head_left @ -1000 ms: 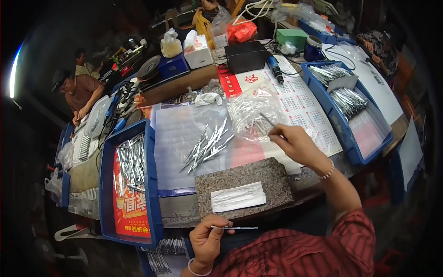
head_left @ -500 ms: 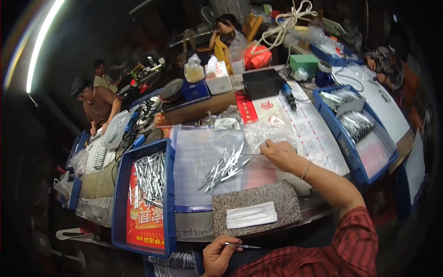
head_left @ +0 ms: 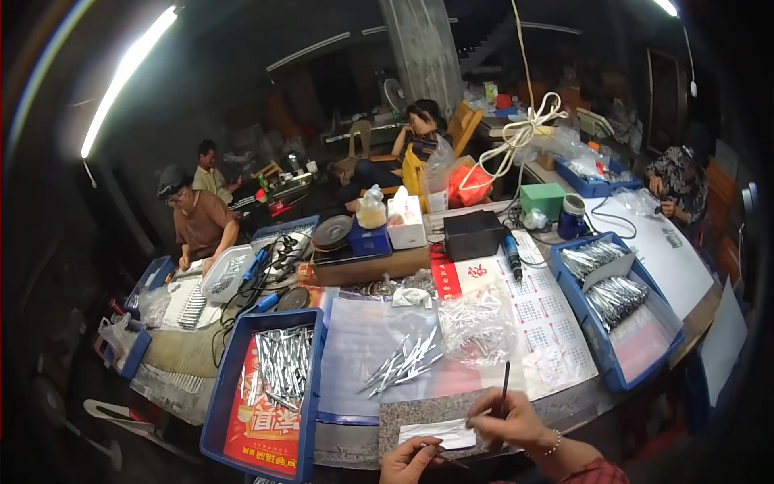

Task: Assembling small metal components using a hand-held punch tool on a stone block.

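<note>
My left hand point(head_left: 409, 461) is at the near edge of the bench, its thumb and fingers pinching a slender metal piece point(head_left: 451, 462), mostly hidden by the fingers. Close beside it, my right hand point(head_left: 520, 421) grips a thin dark stick-like tool point(head_left: 505, 379) that stands nearly upright. Both hands are over the near edge of a speckled stone slab point(head_left: 395, 413), on which a folded white cloth or paper point(head_left: 415, 434) lies. Beyond the slab, several slender silver pieces point(head_left: 405, 363) are heaped on a plastic-covered sheet point(head_left: 343, 387).
To the left stands a blue tray point(head_left: 211, 423) with many silver pieces; another blue tray point(head_left: 665, 355) with bundled ones stands right. Behind are a clear bag point(head_left: 480, 327), a black box point(head_left: 473, 234) and a blue-and-black hand tool point(head_left: 513, 258). Other people point(head_left: 205, 222) sit beyond.
My right hand has come from the clear bag toward my left hand, and the dark tool it holds now points upward. The view has tilted up, showing more of the room.
</note>
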Available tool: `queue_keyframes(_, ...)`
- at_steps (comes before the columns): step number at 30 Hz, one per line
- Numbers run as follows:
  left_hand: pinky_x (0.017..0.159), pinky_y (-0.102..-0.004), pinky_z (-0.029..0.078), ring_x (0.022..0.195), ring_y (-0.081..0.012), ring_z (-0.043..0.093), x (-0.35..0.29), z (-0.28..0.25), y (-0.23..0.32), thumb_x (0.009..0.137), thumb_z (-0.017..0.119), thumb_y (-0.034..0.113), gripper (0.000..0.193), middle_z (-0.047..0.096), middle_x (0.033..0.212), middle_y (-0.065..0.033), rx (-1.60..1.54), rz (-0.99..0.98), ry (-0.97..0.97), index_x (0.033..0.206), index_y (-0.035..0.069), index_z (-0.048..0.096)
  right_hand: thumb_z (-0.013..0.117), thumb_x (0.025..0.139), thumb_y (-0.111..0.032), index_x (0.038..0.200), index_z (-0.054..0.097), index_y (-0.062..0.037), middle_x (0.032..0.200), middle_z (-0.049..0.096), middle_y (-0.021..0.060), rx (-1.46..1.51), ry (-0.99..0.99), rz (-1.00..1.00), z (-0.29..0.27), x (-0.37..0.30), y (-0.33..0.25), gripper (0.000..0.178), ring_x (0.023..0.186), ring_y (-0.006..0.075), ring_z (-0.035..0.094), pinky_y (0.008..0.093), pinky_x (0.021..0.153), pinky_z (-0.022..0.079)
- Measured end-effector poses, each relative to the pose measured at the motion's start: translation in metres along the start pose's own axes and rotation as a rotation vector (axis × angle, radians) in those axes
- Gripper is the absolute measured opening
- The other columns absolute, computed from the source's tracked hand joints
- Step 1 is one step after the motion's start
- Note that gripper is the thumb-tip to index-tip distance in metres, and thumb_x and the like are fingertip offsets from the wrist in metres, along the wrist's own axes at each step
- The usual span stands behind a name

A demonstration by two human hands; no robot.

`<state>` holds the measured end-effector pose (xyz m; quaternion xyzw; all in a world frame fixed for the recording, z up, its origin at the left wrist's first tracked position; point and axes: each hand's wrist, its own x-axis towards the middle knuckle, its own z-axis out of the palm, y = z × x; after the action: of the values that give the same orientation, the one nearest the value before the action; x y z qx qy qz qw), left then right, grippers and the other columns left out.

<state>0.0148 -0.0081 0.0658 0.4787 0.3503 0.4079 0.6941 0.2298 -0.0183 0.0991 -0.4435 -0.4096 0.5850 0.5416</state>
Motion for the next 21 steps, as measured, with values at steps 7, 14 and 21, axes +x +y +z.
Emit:
queue_keyframes(7, 0.068, -0.0213, 0.051, 0.076, -0.0094, 0.063, 0.008, 0.011, -0.012, 0.099, 0.052, 0.006, 0.015, 0.067, 0.088, -0.0048, -0.026, 0.040, -0.045, 0.106, -0.001, 0.063, 0.067, 0.089, -0.003, 0.096, 0.066, 0.0008, 0.078, 0.064, 0.0005, -0.039, -0.094, -0.072, 0.001, -0.022, 0.053, 0.008, 0.064, 0.0045, 0.057, 0.0206, 0.055, 0.044)
queue_keyframes(14, 0.073, -0.0221, 0.053, 0.077, -0.0104, 0.065, -0.007, 0.008, -0.034, 0.098, 0.056, 0.007, 0.019, 0.069, 0.094, -0.0079, -0.149, 0.004, -0.076, 0.112, -0.004, 0.063, 0.061, 0.093, -0.003, 0.108, 0.065, 0.0041, 0.083, 0.067, 0.0014, -0.097, -0.083, -0.152, -0.003, -0.058, 0.054, 0.017, 0.071, 0.0037, 0.059, 0.0189, 0.060, 0.046)
queue_keyframes(21, 0.072, -0.0249, 0.053, 0.075, -0.0125, 0.064, -0.034, 0.016, -0.028, 0.100, 0.052, 0.010, 0.020, 0.068, 0.093, -0.0100, -0.125, 0.068, -0.036, 0.111, -0.004, 0.061, 0.066, 0.085, -0.004, 0.101, 0.069, 0.0001, 0.074, 0.066, 0.0060, -0.375, 0.064, -0.305, 0.006, -0.088, 0.042, 0.017, 0.061, 0.0081, 0.060, 0.0241, 0.056, 0.048)
